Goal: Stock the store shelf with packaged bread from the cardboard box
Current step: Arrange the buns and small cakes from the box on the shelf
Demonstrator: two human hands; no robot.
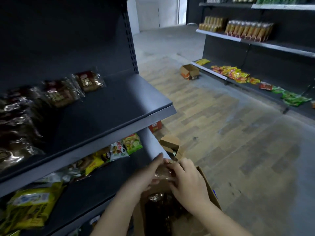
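Bread packet (164, 171) is gripped from both sides by left hand (147, 174) and right hand (187, 183), fingers closed on it, above cardboard box (210, 186).

On the shelf (119, 103), bread packs (88, 80) lie along the back edge, toward the left. The cardboard box (210, 188) stands below the shelf's front right corner, with a smaller box (170, 144) behind it.

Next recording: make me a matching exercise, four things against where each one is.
Things
1. clear-wrapped brown bread pack
2. small open cardboard box with orange print
3. large brown cardboard box
4. yellow plastic snack bags

Places
A. near rack's lower shelf
B. floor beside the far rack
C. between the left hand and right hand
D. under the hands, more packs inside

Pairs: 1-C, 2-B, 3-D, 4-A
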